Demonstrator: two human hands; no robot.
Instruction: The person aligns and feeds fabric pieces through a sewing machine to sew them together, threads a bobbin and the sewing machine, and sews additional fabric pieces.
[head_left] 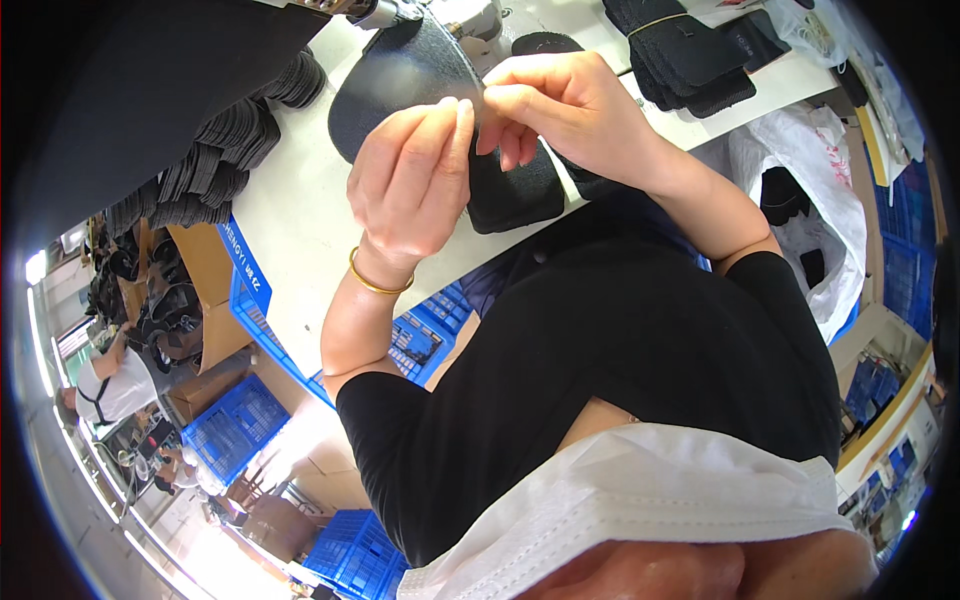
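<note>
My left hand, with a gold bangle at its wrist, is raised above the white table, fingers and thumb pressed together. My right hand meets it from the other side, thumb and forefinger pinched and the other fingers curled. Whatever sits between the fingertips is too small to make out. Beneath and beyond the hands lies a black rounded sole-shaped piece, its far end by the machine's metal part. Another black piece lies below the hands near the table's front edge, partly covered by them.
Stacks of dark curved pieces line the table's left side. A banded bundle of black pieces lies at the far right. Beside the table stand a white sack and a blue crate. Other people are in the background at left.
</note>
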